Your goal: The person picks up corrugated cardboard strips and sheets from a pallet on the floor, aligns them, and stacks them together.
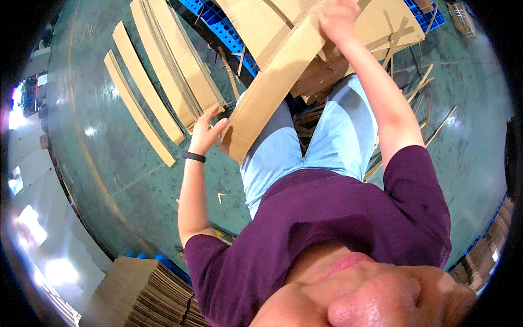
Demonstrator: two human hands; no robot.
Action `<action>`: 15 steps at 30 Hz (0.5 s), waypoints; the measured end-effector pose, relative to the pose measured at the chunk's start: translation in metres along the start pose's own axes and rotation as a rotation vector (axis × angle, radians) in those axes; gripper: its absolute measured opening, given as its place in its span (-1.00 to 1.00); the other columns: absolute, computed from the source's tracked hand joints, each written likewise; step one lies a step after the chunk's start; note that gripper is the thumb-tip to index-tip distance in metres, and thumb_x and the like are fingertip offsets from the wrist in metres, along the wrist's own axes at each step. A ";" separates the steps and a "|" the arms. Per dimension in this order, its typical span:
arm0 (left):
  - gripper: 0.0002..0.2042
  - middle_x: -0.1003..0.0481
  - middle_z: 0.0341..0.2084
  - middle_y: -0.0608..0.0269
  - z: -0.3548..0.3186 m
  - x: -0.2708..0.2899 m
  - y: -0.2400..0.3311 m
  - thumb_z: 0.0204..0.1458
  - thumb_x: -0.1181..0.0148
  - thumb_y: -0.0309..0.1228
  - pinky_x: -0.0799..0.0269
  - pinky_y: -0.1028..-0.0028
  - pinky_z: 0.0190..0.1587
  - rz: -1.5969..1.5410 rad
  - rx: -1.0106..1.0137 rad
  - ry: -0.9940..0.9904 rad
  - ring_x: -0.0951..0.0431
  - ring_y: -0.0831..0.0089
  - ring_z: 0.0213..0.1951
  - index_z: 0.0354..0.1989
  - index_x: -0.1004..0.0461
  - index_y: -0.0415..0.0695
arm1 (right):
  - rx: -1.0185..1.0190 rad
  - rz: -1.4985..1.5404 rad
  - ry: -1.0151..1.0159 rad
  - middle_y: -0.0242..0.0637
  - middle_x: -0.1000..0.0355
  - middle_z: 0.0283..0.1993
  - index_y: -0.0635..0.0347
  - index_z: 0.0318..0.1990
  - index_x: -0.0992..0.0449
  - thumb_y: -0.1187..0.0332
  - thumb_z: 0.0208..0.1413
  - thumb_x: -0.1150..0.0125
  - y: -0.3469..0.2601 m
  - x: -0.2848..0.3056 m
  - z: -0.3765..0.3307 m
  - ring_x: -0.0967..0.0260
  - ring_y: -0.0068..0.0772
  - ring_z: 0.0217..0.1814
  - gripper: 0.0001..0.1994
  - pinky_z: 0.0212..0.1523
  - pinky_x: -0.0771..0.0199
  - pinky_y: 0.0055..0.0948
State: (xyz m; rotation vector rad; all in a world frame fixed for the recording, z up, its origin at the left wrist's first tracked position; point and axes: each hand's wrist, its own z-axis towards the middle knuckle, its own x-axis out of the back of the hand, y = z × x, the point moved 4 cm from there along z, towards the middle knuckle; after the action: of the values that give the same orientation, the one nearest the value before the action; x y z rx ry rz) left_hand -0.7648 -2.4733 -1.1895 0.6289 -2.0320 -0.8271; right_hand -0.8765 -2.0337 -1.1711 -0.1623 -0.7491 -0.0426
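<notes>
A long, wide cardboard strip (278,90) slants across my lap, its low end over my left thigh. My right hand (339,20) is closed on its far upper end. Beside the low end is my left hand (206,133), thumb and fingers apart; the thumb is close to the strip's edge, and whether it touches cannot be made out. Beneath the strip's upper part lies a stack of flat cardboard sheets (253,32), just ahead of my knees. Loose narrow offcuts (396,43) rest on the stack's right side.
Cut cardboard strips (158,65) lie in rows on the green floor (87,136) at left. A blue plastic pallet (220,27) carries the stack. Thin scraps (441,126) litter the floor at right. Another cardboard pile (131,289) stands at the lower left.
</notes>
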 end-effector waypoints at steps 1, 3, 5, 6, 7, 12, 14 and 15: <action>-0.36 -0.35 0.03 0.04 -0.005 -0.003 0.027 -0.13 -0.29 -0.20 -0.23 0.30 0.12 0.205 -0.146 0.077 -0.33 0.20 0.07 0.14 -0.25 -0.23 | -0.170 0.103 0.001 -0.12 -0.39 -0.10 0.25 -0.06 -0.41 0.38 -0.14 -0.22 0.011 0.008 -0.005 -0.25 -0.20 0.09 -0.60 0.17 -0.08 -0.03; -0.19 -0.22 0.14 -0.07 -0.015 -0.028 0.083 -0.33 -0.40 -0.23 -0.11 0.23 0.21 0.468 -0.357 0.154 -0.20 0.03 0.16 0.18 -0.18 -0.22 | -0.502 0.309 0.003 -0.08 -0.33 0.00 0.28 0.08 -0.31 0.25 -0.20 -0.33 0.032 0.032 -0.017 -0.19 -0.21 0.18 -0.37 0.22 -0.05 -0.11; -0.12 -0.21 0.14 -0.05 -0.016 -0.063 0.114 -0.41 -0.44 -0.27 -0.10 0.23 0.21 0.540 -0.272 0.115 -0.21 0.03 0.15 0.19 -0.13 -0.23 | -0.705 0.510 -0.160 0.03 -0.29 0.04 0.40 0.12 -0.22 0.19 -0.28 -0.41 0.070 0.004 -0.048 -0.20 -0.14 0.17 -0.21 0.16 -0.17 -0.19; -0.10 -0.21 0.14 -0.05 -0.016 -0.071 0.114 -0.43 -0.44 -0.30 -0.11 0.22 0.20 0.569 -0.243 0.132 -0.21 0.03 0.14 0.19 -0.13 -0.23 | -0.798 0.625 -0.246 0.09 -0.26 0.07 0.46 0.15 -0.17 0.15 -0.32 -0.46 0.068 -0.002 -0.051 -0.21 -0.11 0.16 -0.13 0.13 -0.23 -0.24; -0.11 -0.22 0.14 -0.05 -0.016 -0.072 0.110 -0.44 -0.44 -0.33 -0.11 0.22 0.20 0.541 -0.250 0.168 -0.22 0.04 0.14 0.19 -0.13 -0.23 | -0.871 0.786 -0.288 0.04 -0.22 0.13 0.42 0.19 -0.12 0.21 -0.28 -0.45 0.065 -0.004 -0.057 -0.23 -0.18 0.15 -0.13 0.08 -0.30 -0.27; -0.15 -0.24 0.13 0.00 -0.034 -0.048 0.128 -0.44 -0.41 -0.45 -0.11 0.24 0.21 0.462 -0.314 0.295 -0.23 0.06 0.13 0.18 -0.17 -0.20 | -1.070 0.950 -0.237 -0.01 -0.31 0.01 0.50 0.15 -0.12 0.24 -0.23 -0.45 0.033 0.027 -0.066 -0.35 -0.23 -0.01 -0.17 -0.04 -0.39 -0.29; -0.19 -0.26 0.11 0.00 -0.047 -0.035 0.139 -0.44 -0.36 -0.50 -0.14 0.25 0.19 0.397 -0.328 0.267 -0.22 0.07 0.14 0.17 -0.20 -0.18 | -1.224 1.188 -0.303 -0.08 -0.36 -0.08 0.47 0.09 -0.19 0.25 -0.18 -0.43 0.013 0.042 -0.068 -0.40 -0.30 -0.13 -0.27 -0.17 -0.46 -0.34; -0.20 -0.26 0.10 0.00 -0.054 -0.029 0.146 -0.43 -0.34 -0.50 -0.14 0.26 0.19 0.360 -0.321 0.253 -0.22 0.08 0.15 0.17 -0.20 -0.17 | -1.297 1.348 -0.349 -0.13 -0.38 -0.14 0.45 0.04 -0.24 0.26 -0.16 -0.42 0.005 0.048 -0.067 -0.42 -0.35 -0.20 -0.34 -0.24 -0.48 -0.38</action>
State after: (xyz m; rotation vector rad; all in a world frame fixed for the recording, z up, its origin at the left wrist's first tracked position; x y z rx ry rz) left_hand -0.7230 -2.3759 -1.0724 0.1680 -1.6686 -0.7891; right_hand -0.7956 -2.0382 -1.1876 -1.9131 -0.7250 0.8199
